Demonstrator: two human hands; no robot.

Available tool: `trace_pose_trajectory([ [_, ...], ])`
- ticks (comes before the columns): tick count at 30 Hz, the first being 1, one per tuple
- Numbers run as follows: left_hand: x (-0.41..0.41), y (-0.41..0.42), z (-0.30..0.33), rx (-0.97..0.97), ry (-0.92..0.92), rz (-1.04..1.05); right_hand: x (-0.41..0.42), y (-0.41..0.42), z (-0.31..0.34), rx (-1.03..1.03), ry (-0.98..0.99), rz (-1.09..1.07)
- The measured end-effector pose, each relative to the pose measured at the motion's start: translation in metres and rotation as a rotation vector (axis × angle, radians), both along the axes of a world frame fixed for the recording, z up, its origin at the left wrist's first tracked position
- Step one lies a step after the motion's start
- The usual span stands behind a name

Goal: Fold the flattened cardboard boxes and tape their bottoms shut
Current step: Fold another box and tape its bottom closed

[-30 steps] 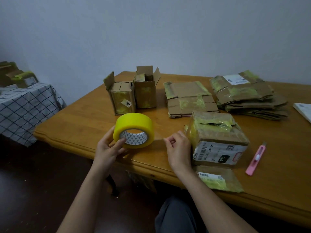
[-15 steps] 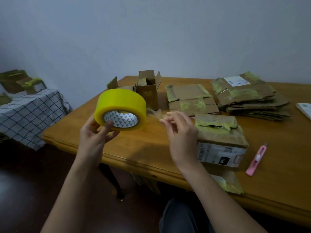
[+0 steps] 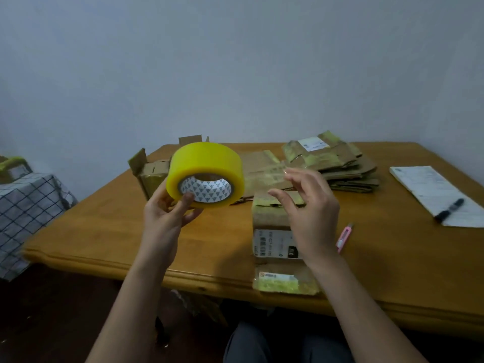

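My left hand grips a yellow roll of tape and holds it up above the wooden table. A clear strip of tape runs from the roll to the fingertips of my right hand. Its fingers are spread, with thumb and forefinger apart. Beneath that hand stands a folded cardboard box with a barcode label, one flap lying over the table's front edge. Flattened boxes are piled at the back, with another flat pile partly hidden behind the roll.
Upright open boxes stand at the back left. A pink utility knife lies right of the folded box. A white pad with a black marker lies far right. A checked-cloth side table stands to the left.
My left hand lifted the tape roll from table height up and rightwards. My right hand went from pinching the tape end to spread fingers and drew the strip out to the right.
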State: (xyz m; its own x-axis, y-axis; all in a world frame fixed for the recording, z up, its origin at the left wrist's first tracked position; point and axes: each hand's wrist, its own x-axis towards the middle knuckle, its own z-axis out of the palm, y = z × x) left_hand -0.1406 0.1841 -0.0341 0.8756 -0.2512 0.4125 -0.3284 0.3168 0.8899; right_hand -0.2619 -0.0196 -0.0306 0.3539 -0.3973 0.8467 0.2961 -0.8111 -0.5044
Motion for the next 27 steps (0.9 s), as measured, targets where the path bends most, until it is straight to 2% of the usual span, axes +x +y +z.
trace_pose_trajectory([
  [5, -0.009, -0.034, 0.003, 0.014, -0.009, -0.033, -0.021, -0.024, 0.000, 0.130, -0.087, 0.016],
  [9, -0.016, -0.055, 0.004, 0.046, -0.040, -0.059, -0.028, -0.038, 0.002, 0.372, -0.185, -0.031],
  [13, -0.022, -0.068, 0.004, 0.093, -0.061, -0.077, -0.026, -0.054, -0.001, 0.554, -0.185, -0.063],
  [21, -0.016, -0.081, 0.003, 0.226, -0.086, -0.051, -0.023, -0.070, -0.034, 0.493, -0.015, -0.110],
  [27, -0.008, -0.078, -0.002, 0.287, -0.091, -0.059, -0.016, -0.069, -0.052, 0.531, 0.054, -0.106],
])
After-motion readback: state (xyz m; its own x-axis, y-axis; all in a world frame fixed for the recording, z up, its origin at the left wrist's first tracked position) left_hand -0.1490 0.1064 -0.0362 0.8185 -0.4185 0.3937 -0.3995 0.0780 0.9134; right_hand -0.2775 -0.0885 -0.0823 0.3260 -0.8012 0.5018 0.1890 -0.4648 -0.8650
